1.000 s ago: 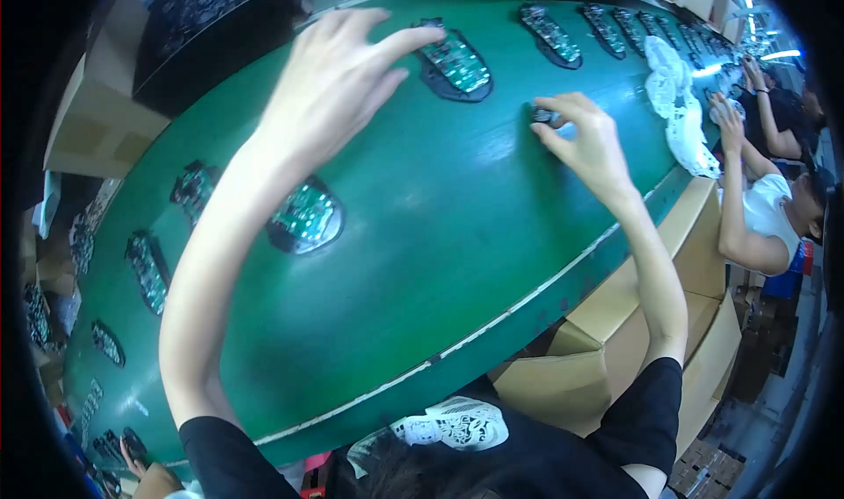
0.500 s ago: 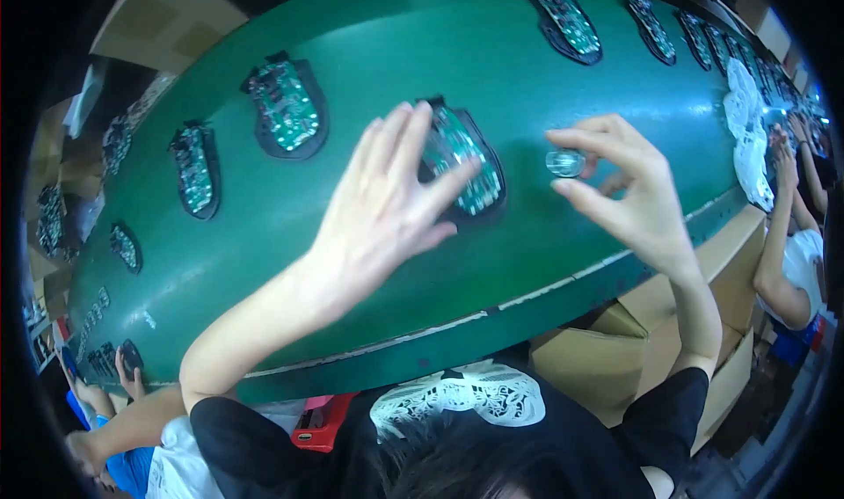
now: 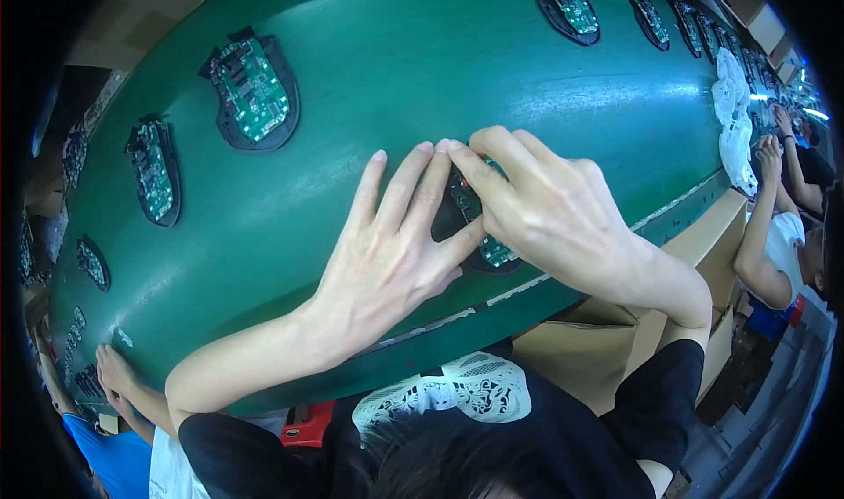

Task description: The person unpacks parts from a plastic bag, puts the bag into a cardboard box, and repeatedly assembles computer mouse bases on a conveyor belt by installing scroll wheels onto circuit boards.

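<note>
From my distant seat I take the green table (image 3: 378, 86) as my landmark. On it, close to its front edge, one circuit board (image 3: 498, 253) in a black shell lies partly covered by my person's hands. The left hand (image 3: 378, 244) has long, spread fingers and is not clenched. The right hand (image 3: 554, 218) bends its fingers over the board; whether it grasps something, I cannot tell. Another shelled board (image 3: 255, 90) lies on the table's left half. A cardboard box (image 3: 576, 349) stands below the table's front edge.
</note>
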Demonstrator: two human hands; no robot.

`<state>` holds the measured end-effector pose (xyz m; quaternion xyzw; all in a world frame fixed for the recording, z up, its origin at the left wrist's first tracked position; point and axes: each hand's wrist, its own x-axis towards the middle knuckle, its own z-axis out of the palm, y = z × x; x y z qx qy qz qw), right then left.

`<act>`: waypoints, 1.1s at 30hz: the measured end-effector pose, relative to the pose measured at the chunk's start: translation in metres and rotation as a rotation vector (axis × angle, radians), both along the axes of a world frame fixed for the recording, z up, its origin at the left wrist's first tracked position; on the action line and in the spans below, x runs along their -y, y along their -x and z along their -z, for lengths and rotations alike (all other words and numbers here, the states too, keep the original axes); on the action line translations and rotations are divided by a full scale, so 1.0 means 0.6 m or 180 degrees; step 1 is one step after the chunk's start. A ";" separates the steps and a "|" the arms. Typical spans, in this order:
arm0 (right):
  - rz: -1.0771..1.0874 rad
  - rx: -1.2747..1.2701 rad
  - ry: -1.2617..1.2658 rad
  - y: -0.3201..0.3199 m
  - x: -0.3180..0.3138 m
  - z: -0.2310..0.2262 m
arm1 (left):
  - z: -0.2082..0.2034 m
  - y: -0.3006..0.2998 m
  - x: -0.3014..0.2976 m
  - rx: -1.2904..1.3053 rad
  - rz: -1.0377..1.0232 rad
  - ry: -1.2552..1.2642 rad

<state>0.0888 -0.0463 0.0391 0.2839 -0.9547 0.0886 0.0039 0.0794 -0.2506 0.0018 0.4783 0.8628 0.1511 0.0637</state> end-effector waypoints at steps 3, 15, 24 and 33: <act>0.0012 0.0031 -0.0133 0.002 -0.001 -0.014 | 0.007 -0.006 0.001 0.0018 -0.0074 -0.0109; 0.0035 0.0116 0.0182 0.007 -0.028 -0.022 | 0.007 0.003 -0.014 0.0005 0.0023 -0.0182; -0.0043 -0.0659 0.0197 -0.036 -0.032 0.020 | 0.008 0.002 -0.027 -0.0034 0.0038 -0.0253; 0.0204 -0.0644 0.0334 -0.045 -0.045 0.015 | 0.013 0.024 -0.028 0.0025 0.0254 -0.0438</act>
